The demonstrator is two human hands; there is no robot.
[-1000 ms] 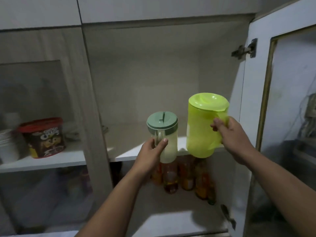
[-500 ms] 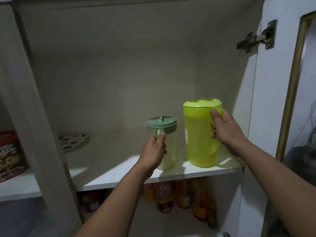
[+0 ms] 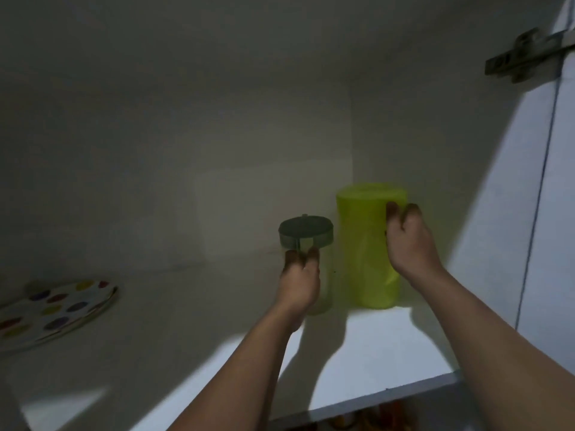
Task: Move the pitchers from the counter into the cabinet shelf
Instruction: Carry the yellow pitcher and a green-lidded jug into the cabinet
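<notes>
- Both pitchers now sit deeper on the shelf [image 3: 389, 346] vs 0.5 s ago, near back wall.
- Left hand [image 3: 300, 283]: fingers curled round small jug [image 3: 306, 234] handle; jug upright, just left of green jug [image 3: 364, 247].
- Right hand [image 3: 409, 244]: wrapped on green jug's handle side; jug upright, by right wall.
- Dotted plate [image 3: 59, 309]: far left of green jug.

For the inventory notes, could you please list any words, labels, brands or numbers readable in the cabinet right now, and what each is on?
None can be read.
Yellow-green pitcher: no label visible.
Small pitcher: plain grey-green lid, no print.
Plate: coloured dots only.
Hinge: too blurred to show any marking.
</notes>
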